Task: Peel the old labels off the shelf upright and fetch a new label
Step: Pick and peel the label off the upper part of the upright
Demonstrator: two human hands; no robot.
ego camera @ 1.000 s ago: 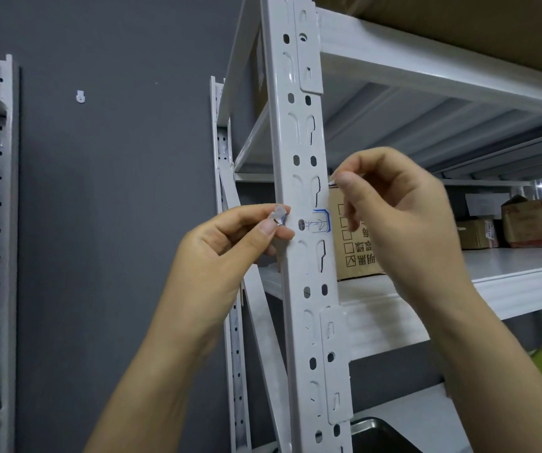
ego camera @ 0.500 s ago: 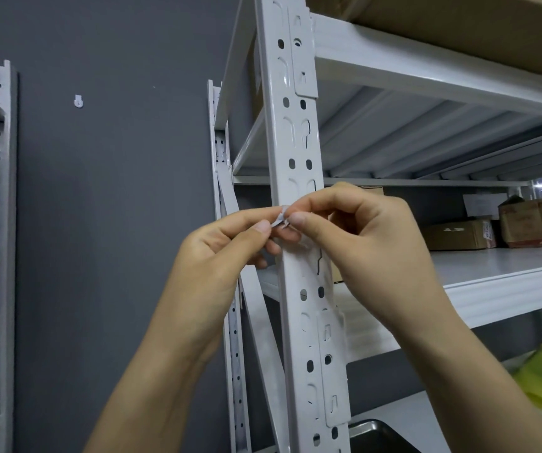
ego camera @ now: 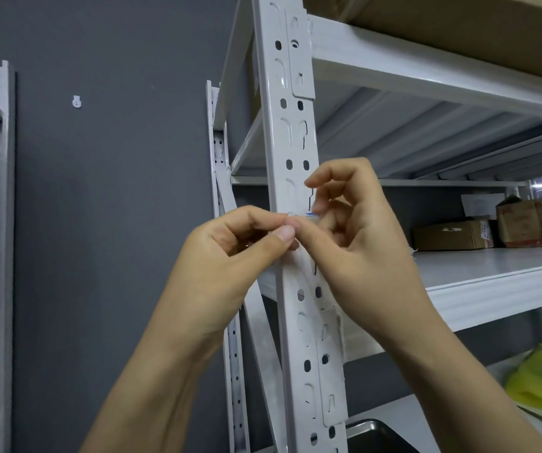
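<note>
One upright (ego camera: 295, 142): white, slotted; label (ego camera: 312, 215) w/ blue edge on its front.
L hand (ego camera: 230, 256): thumb+index pinch small scrap (ego camera: 290, 218) at upright.
R hand (ego camera: 367, 250): fingers (ego camera: 328, 178) curled, thumb+index nip label edge.

White holed upright (ego camera: 295, 138), grey wall (ego camera: 116, 191), perhaps blue-edged label (ego camera: 312, 214)
</note>
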